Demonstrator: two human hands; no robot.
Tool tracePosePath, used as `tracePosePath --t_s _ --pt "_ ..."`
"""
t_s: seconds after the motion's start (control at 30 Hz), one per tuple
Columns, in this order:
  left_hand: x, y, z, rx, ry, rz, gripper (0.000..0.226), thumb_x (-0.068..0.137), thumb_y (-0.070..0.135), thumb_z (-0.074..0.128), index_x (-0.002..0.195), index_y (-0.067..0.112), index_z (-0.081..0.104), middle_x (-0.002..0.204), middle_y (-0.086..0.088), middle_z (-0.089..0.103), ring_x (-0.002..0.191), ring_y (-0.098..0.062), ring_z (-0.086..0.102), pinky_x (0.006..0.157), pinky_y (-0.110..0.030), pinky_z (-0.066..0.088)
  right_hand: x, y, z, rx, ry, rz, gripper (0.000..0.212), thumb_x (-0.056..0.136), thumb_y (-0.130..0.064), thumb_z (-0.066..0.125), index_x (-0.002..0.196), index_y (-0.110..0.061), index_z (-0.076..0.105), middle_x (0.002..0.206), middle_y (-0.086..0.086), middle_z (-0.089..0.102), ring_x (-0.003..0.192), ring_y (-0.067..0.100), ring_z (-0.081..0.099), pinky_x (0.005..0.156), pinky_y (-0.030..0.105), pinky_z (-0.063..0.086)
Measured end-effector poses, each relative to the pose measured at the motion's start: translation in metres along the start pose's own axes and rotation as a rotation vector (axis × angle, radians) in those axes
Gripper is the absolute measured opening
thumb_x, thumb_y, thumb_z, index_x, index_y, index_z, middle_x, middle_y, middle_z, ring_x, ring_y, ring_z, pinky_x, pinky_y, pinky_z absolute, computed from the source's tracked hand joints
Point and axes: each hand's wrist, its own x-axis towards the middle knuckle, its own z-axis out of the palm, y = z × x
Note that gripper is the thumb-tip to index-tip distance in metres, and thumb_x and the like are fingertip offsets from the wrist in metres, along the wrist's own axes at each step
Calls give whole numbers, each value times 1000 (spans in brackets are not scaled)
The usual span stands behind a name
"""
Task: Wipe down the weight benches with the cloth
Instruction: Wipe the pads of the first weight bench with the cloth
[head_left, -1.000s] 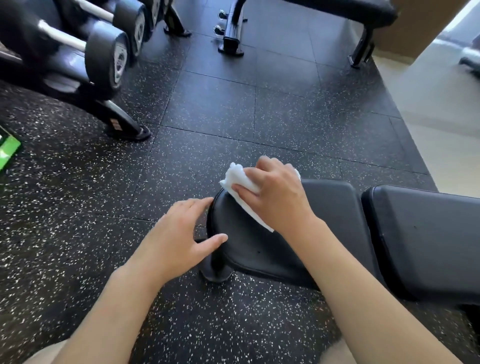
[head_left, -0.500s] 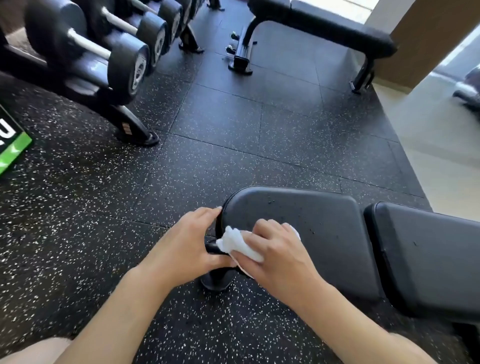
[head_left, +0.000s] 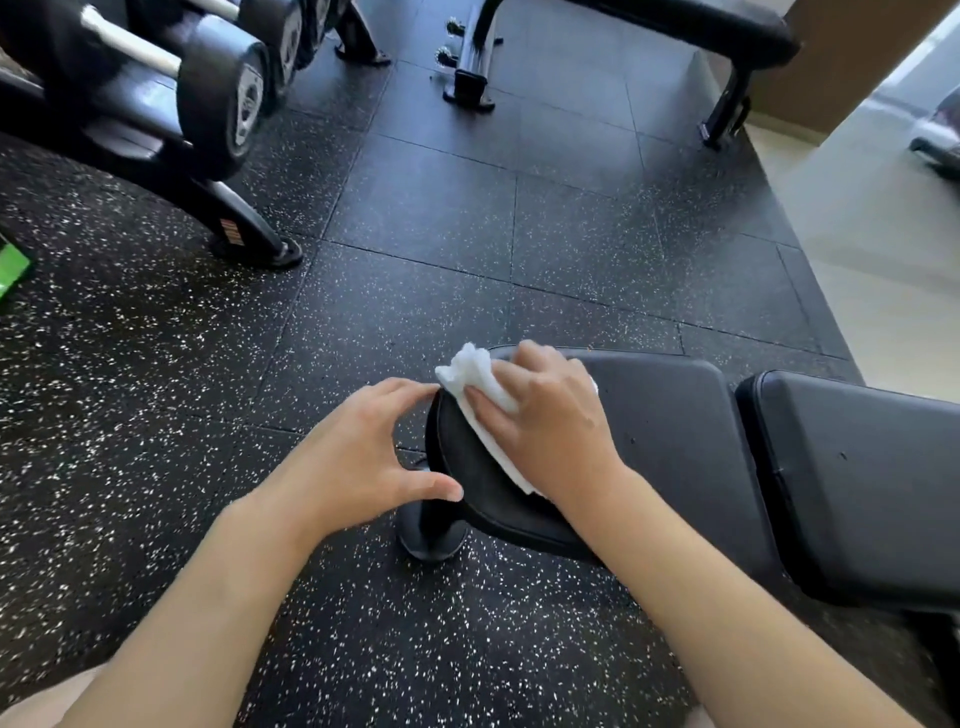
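Two benches show: the near bench (head_left: 675, 441), black and padded in two sections with a gap between them, and a second bench (head_left: 717, 26) well apart at the top of the view. There is one white cloth (head_left: 483, 395), bunched and lying at the near bench's rounded left end, its far corner sticking up past the pad's far edge. Two bare hands are at work. The right hand (head_left: 545, 421) lies palm-down on the cloth, fingers spread and gently curved, pressing it flat against the pad rather than gripping it in a fist; the forearm runs back toward the lower right. The left hand (head_left: 358, 457) is open in a wide C beside the pad's left end, fingertips at the far part of the edge just beside the cloth and thumb reaching toward the near part; it has nothing in it, and whether it touches the pad cannot be told. One dumbbell rack (head_left: 156, 130) stands at the upper left on the speckled rubber floor (head_left: 156, 389), with at least three dumbbells visible.
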Motion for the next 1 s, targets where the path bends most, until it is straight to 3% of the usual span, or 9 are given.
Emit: tracePosePath --t_s 0.07,0.2,0.37,0.47,0.63,0.7,0.8,0.87,1.0 --pt "3 -2 -2 -6 7 4 116 51 89 76 152 41 48 144 33 50 135 3 47 117 -36 42 -36 -9 -2 31 12 -89 29 97 -46 65 83 -21 66 77 -5 46 70 19 45 67 34 28" --pt "4 -3 -2 4 27 0 120 47 92 74 152 42 47 144 34 48 136 4 45 119 -34 39 -36 5 -7 -9 -3 -171 27 95 -47 69 85 -22 71 78 -4 49 71 21 48 65 40 38" --pt "7 -4 -3 19 37 21 116 48 89 77 150 41 51 140 35 53 136 6 47 117 -31 41 17 40 -14 8 3 184 37 96 -46 67 78 -14 70 78 1 49 80 29 55 77 46 46" --pt "7 -5 -5 29 29 30 113 50 88 79 149 40 53 139 36 53 135 8 47 114 -25 39 19 15 -8 -55 15 161 41 98 -49 61 74 -15 65 79 1 49 80 28 53 76 44 42" --pt "5 -19 -13 22 6 24 56 61 63 91 113 54 73 128 40 59 129 9 50 113 -29 41 -2 -48 17 -36 -19 -137 28 91 -43 68 75 -20 67 77 -2 45 73 24 47 66 37 30" --pt "5 -26 -18 10 35 -1 67 57 68 89 119 50 72 126 40 59 127 11 52 113 -24 40 5 -30 12 -13 -22 -101 36 94 -51 61 75 -21 68 77 -2 48 74 25 50 66 38 35" --pt "11 -24 -18 -35 98 38 83 61 78 84 133 41 68 130 33 62 127 11 54 109 -16 39 26 20 -5 -32 -7 167 47 95 -57 54 77 -16 68 80 2 50 82 32 58 77 44 45" --pt "16 -18 -14 -69 113 66 76 69 73 77 137 42 64 131 32 62 126 13 54 105 -14 39 33 42 -12 -41 -14 295 43 98 -51 57 71 -18 55 82 4 49 88 35 58 81 46 45" --pt "28 -7 -1 -97 134 99 53 89 55 65 140 38 61 132 32 61 124 9 56 105 -22 45 23 11 -9 -60 19 225 41 99 -48 56 71 -18 53 82 4 50 81 32 56 76 46 45"
